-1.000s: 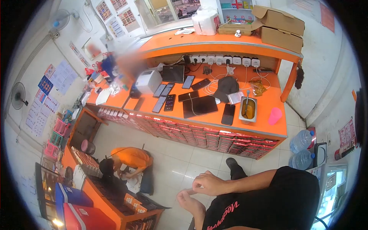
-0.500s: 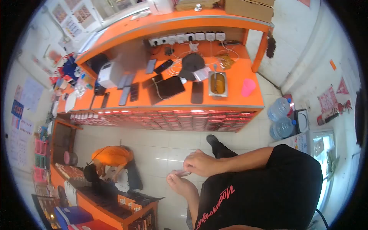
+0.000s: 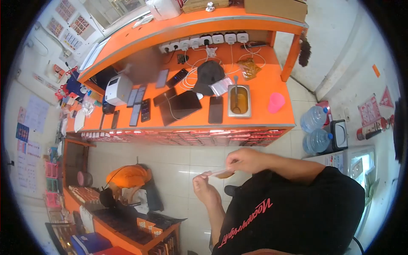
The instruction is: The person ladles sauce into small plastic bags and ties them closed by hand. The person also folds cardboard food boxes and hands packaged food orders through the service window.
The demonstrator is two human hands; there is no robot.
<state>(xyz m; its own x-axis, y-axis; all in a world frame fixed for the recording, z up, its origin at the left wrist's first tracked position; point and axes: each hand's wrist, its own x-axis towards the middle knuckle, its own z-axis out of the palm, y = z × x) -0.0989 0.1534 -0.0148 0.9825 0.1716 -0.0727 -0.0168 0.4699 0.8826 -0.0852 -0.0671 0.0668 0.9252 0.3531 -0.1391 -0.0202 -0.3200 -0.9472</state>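
Note:
In front of my black shirt, my two hands hold a small pale, see-through plastic packet (image 3: 219,172) with something brownish at its right end. I cannot make out its contents. My left hand (image 3: 205,188) is closed on the left end, fingertips up. My right hand (image 3: 245,161) is closed too, with its fingers pinched at the right end, slightly higher. Both hands are in the air over the tiled floor, in front of the orange counter (image 3: 187,128).
A steel tray of orange-brown liquid (image 3: 230,113), a pink cup (image 3: 276,103), a black cap (image 3: 209,76) and several phones lie on the counter. Water bottles (image 3: 314,140) stand at right. A person in orange (image 3: 129,176) bends over the lower-left table.
My hands have moved up and right and drawn slightly apart, so more of the packet shows between them. The view has shifted a little. The person in orange stays bent over.

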